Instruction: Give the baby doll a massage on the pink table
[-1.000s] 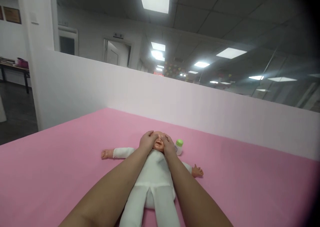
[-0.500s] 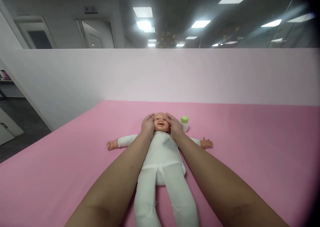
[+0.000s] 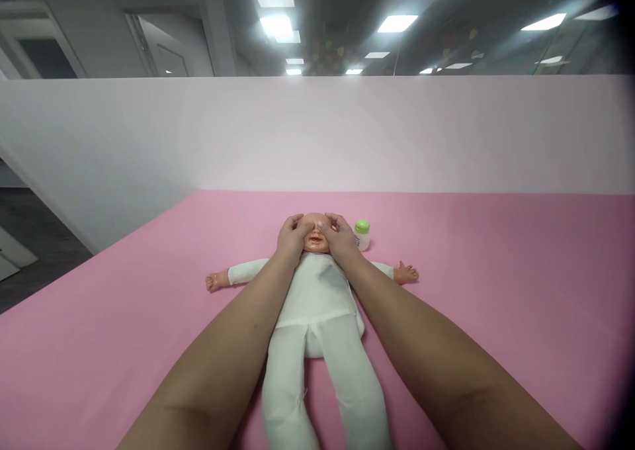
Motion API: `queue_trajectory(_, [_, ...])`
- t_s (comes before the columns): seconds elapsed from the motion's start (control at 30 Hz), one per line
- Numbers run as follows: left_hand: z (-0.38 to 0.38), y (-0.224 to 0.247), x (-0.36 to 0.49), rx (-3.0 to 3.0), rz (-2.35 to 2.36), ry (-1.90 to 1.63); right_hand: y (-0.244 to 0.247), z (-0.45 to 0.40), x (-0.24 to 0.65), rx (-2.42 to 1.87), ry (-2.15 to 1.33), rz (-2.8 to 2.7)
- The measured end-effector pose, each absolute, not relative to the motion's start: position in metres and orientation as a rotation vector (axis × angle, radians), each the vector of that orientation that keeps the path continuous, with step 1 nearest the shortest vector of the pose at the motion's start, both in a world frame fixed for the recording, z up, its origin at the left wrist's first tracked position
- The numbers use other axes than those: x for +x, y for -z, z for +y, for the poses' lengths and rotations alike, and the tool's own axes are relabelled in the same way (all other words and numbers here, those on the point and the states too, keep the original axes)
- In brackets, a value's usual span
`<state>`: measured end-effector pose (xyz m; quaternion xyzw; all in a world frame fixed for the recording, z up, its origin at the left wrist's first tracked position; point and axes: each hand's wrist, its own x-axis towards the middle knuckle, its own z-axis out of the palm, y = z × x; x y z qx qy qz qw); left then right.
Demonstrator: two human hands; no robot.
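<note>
A baby doll (image 3: pixel 317 288) with a white cloth body lies on its back, arms spread out and legs toward me. My left hand (image 3: pixel 292 237) cups one side of its head, the thumb laid across the face beside the nose. On the other side my right hand (image 3: pixel 341 238) holds the head the same way, its thumb near the nose too. Both thumbs cover the doll's eyes; its mouth and forehead show. Just right of my right hand stands a small clear jar with a green lid (image 3: pixel 362 227), partly hidden behind the hand.
The doll rests on a pink padded surface (image 3: pixel 496 271). A white low wall (image 3: pixel 347 132) runs along the back and left side. Beyond the left edge lies a dark floor (image 3: pixel 44 245). Doors and ceiling lights show above the wall.
Both thumbs have moved inward from the sides of the head onto the doll's face, covering its eyes. The view has tilted down slightly, while the doll and jar stay in place.
</note>
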<state>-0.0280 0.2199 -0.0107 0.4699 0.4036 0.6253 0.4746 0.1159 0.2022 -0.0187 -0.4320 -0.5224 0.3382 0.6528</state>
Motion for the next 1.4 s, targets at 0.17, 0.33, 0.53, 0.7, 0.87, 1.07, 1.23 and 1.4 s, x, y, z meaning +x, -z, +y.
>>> queue_trajectory(0.17, [0.219, 0.01, -0.029, 1.095, 0.965, -1.528, 0.021, 0.203, 0.115, -0.914, -0.848, -1.126])
queue_trajectory(0.33, [0.218, 0.007, -0.029, 1.01, 0.954, -1.536, 0.031, 0.216, 0.115, -0.784, -0.934, -1.036])
queue_trajectory(0.53, [0.219, 0.009, -0.026, 1.031, 0.895, -1.601, 0.033, 0.218, 0.119, -0.775, -0.934, -1.053])
queue_trajectory(0.7, [0.213, 0.007, -0.025, 1.092, 0.922, -1.55, 0.023, 0.205, 0.119, -0.84, -0.866, -1.158])
queue_trajectory(0.87, [0.21, 0.004, -0.025, 1.218, 0.942, -1.567, 0.014, 0.197, 0.12, -0.984, -0.74, -1.221])
queue_trajectory(1.07, [0.211, 0.0, -0.023, 1.213, 0.954, -1.509, 0.016, 0.201, 0.121, -1.041, -0.732, -1.192])
queue_trajectory(1.23, [0.215, 0.0, -0.021, 1.111, 0.95, -1.511, 0.026, 0.214, 0.119, -0.962, -0.818, -1.126])
queue_trajectory(1.4, [0.222, 0.002, -0.022, 1.01, 0.939, -1.508, 0.032, 0.222, 0.12, -0.829, -0.94, -1.051])
